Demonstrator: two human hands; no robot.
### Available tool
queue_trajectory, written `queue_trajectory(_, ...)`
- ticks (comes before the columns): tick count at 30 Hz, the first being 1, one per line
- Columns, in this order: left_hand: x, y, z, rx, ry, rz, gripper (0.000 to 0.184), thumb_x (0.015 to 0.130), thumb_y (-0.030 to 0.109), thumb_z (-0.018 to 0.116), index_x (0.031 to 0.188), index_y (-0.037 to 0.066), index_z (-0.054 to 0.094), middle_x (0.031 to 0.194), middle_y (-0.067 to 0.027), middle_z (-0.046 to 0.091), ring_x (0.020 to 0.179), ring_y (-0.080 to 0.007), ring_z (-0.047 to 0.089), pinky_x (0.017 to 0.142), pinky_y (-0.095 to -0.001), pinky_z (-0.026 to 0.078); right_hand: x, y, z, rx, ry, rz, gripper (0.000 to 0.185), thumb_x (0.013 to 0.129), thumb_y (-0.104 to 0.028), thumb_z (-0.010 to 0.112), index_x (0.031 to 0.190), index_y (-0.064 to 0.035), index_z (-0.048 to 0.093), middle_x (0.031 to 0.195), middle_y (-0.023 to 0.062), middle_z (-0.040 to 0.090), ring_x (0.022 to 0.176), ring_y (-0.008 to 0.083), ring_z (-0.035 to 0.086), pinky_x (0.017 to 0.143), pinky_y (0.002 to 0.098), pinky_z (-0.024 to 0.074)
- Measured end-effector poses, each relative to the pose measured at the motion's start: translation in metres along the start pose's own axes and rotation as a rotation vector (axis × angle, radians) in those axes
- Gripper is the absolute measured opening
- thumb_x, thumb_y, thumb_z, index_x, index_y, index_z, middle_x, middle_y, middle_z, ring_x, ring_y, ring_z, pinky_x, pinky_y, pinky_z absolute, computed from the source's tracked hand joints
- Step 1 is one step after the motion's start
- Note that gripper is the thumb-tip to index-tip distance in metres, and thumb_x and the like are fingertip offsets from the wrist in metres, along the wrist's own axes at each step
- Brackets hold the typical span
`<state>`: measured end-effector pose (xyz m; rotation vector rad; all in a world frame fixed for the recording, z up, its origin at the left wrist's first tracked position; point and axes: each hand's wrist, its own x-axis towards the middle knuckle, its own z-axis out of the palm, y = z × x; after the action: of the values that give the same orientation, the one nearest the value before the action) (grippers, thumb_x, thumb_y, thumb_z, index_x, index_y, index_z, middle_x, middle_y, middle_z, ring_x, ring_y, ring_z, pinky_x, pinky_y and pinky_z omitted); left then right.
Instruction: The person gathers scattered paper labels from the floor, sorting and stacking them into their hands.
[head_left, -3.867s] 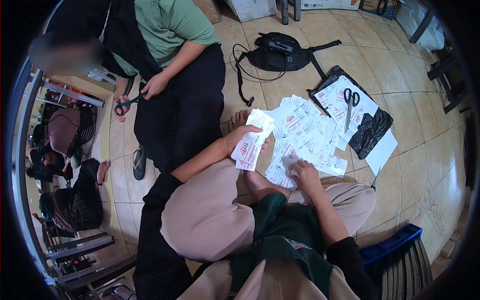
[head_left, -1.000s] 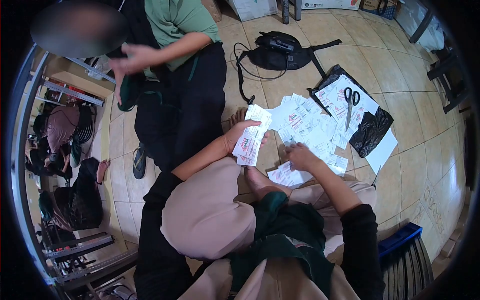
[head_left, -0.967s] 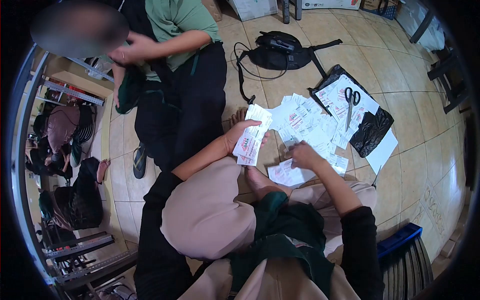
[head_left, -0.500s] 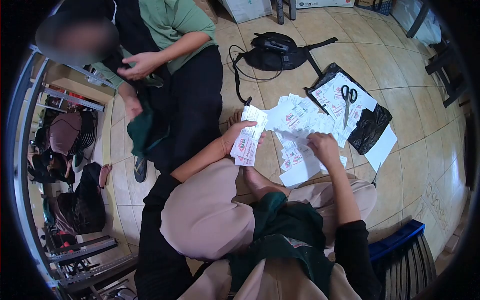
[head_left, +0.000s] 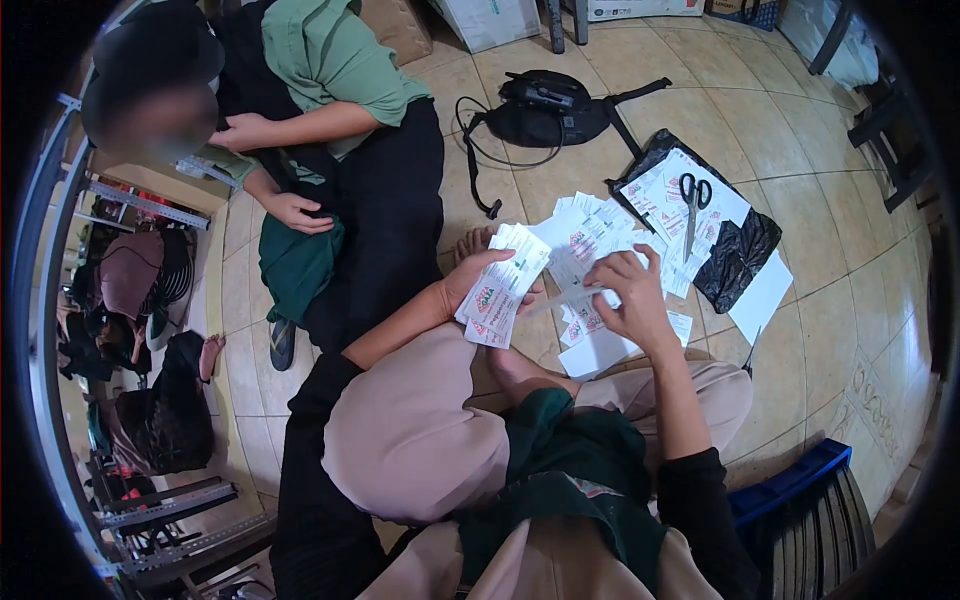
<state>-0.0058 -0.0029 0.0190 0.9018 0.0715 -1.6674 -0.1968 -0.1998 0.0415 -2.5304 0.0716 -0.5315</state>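
My left hand (head_left: 466,283) is closed around a fanned stack of white printed paper slips (head_left: 507,278) with red and black lettering, held above my bent leg. To its right, my right hand (head_left: 634,300) pinches a single paper slip (head_left: 572,297), seen nearly edge-on and blurred. Beneath this hand, a loose pile of similar slips (head_left: 583,232) is spread over the tiled floor. A white sheet (head_left: 597,355) lies at the near side of the pile, partly under other slips.
Black-handled scissors (head_left: 691,212) rest on papers over a black plastic bag (head_left: 742,258). A black waist bag (head_left: 548,108) with straps and a cable lies beyond. Another person (head_left: 330,130) sits at upper left with green cloth (head_left: 300,258). A blue-edged ridged object (head_left: 800,480) stands lower right.
My right hand has lifted from the pile and moved left with a slip. The slips in my left hand are more fanned out and tilted. The other person's hands have shifted.
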Motion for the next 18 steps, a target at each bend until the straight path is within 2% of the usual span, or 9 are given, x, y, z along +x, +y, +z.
queue_trajectory(1,0.000,0.000,0.001,-0.005,-0.040,-0.009,0.053,0.088,0.037,0.048,0.127,0.002,0.040,0.109,-0.0207,0.057,0.092,-0.0280,0.061,0.079,-0.0376,0.051,0.004,-0.007,-0.002,0.008,-0.052,-0.060,0.020,0.064,-0.010,0.061,0.084,-0.0124,0.063,0.091,0.0035,0.057,0.098,0.0204,0.052,0.097,0.0510,0.0255)
queue_trajectory(4,-0.005,-0.001,0.008,-0.009,-0.098,-0.026,0.053,0.089,0.039,0.045,0.127,0.003,0.040,0.110,-0.0206,0.056,0.094,-0.0284,0.061,0.080,-0.0371,0.051,0.020,-0.029,0.001,-0.099,-0.057,-0.139,0.021,0.061,-0.010,0.062,0.082,-0.0139,0.063,0.095,0.0026,0.056,0.100,0.0201,0.050,0.102,0.0534,0.0222)
queue_trajectory(9,0.003,-0.006,-0.009,0.047,-0.059,0.032,0.054,0.090,0.048,0.041,0.126,0.007,0.042,0.110,-0.0134,0.058,0.093,-0.0223,0.062,0.080,-0.0350,0.051,0.043,-0.048,0.029,-0.050,-0.082,-0.213,0.023,0.062,-0.009,0.061,0.084,-0.0093,0.060,0.110,0.0077,0.051,0.113,0.0225,0.044,0.104,0.0565,0.0180)
queue_trajectory(12,-0.006,-0.005,0.001,0.052,-0.084,0.019,0.053,0.090,0.049,0.041,0.125,0.009,0.042,0.108,-0.0142,0.059,0.092,-0.0220,0.062,0.079,-0.0356,0.051,0.052,-0.056,0.037,-0.068,-0.066,-0.195,0.022,0.063,-0.011,0.060,0.084,-0.0081,0.058,0.117,0.0106,0.048,0.118,0.0258,0.040,0.105,0.0562,0.0162)
queue_trajectory(13,-0.010,-0.005,0.005,0.036,-0.100,0.006,0.053,0.089,0.047,0.046,0.124,0.008,0.042,0.106,-0.0152,0.058,0.089,-0.0241,0.063,0.078,-0.0363,0.052,0.053,-0.055,0.039,-0.106,-0.108,-0.184,0.033,0.064,-0.014,0.060,0.097,-0.0082,0.055,0.126,0.0149,0.042,0.124,0.0305,0.035,0.105,0.0551,0.0151)
queue_trajectory(14,-0.008,-0.006,-0.003,0.032,-0.100,0.009,0.053,0.089,0.047,0.046,0.124,0.008,0.042,0.106,-0.0152,0.058,0.089,-0.0241,0.063,0.078,-0.0363,0.052,0.054,-0.056,0.038,-0.106,-0.112,-0.186,0.033,0.064,-0.014,0.060,0.097,-0.0082,0.055,0.126,0.0149,0.042,0.124,0.0305,0.035,0.105,0.0551,0.0151)
queue_trajectory(16,-0.006,-0.005,-0.017,0.128,-0.177,-0.091,0.069,0.083,0.049,0.055,0.130,0.002,0.035,0.114,-0.0183,0.052,0.102,-0.0320,0.057,0.089,-0.0442,0.047,0.056,-0.059,0.036,0.031,0.041,-0.083,0.053,0.065,-0.017,0.062,0.116,-0.0095,0.047,0.132,0.0190,0.036,0.125,0.0340,0.032,0.105,0.0534,0.0142)
queue_trajectory(17,-0.003,-0.008,-0.023,0.123,-0.178,-0.087,0.069,0.083,0.049,0.055,0.130,0.002,0.035,0.114,-0.0183,0.052,0.102,-0.0320,0.057,0.089,-0.0442,0.047,0.056,-0.053,0.035,0.000,0.047,-0.061,0.070,0.067,-0.020,0.064,0.130,-0.0090,0.035,0.135,0.0211,0.032,0.127,0.0361,0.030,0.105,0.0501,0.0159)
queue_trajectory(18,-0.002,-0.008,-0.020,0.120,-0.223,-0.071,0.072,0.080,0.048,0.058,0.129,0.001,0.035,0.113,-0.0198,0.051,0.100,-0.0323,0.057,0.089,-0.0428,0.047,0.056,-0.047,0.037,0.000,0.042,-0.064,0.070,0.067,-0.020,0.064,0.130,-0.0090,0.035,0.135,0.0211,0.032,0.127,0.0361,0.030,0.105,0.0501,0.0159)
